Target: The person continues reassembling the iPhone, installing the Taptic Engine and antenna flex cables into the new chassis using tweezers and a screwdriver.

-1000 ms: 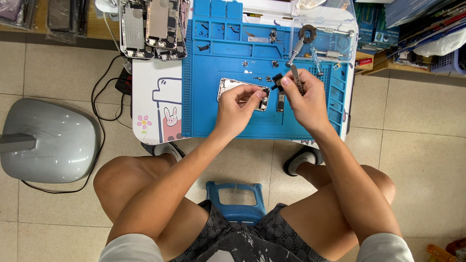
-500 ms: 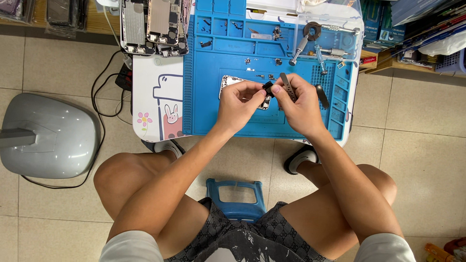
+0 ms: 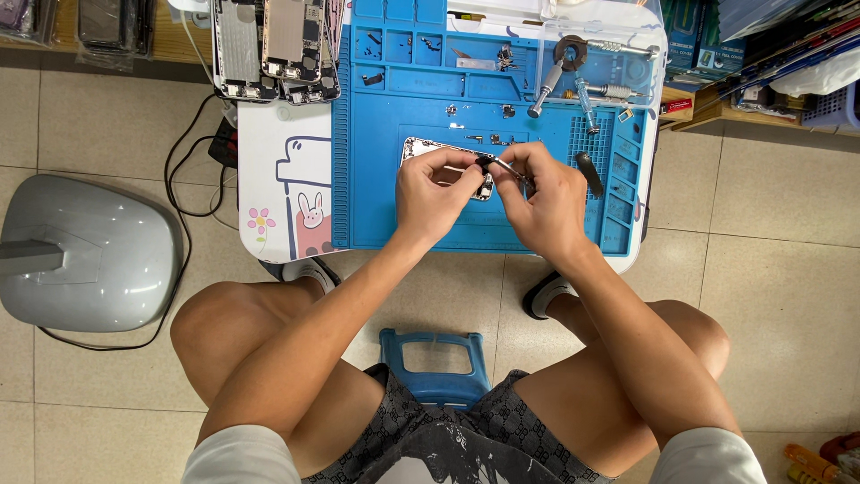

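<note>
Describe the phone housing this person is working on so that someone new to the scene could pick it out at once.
Start at the blue work mat covering the small white table. Near its centre, under the left hand and right hand, lies a silvery phone housing, flat and partly hidden by the fingers. Unlike the opened phones lined up beyond the mat's far-left corner, it is the only one on the mat and in hand.

**Hidden and cut off**

The left hand (image 3: 436, 191) and right hand (image 3: 544, 199) cover most of the phone shell (image 3: 417, 149). The small dark part (image 3: 485, 162) pinched between them is too tiny to identify. The phone backs (image 3: 273, 45) are cropped by the top edge.
</note>
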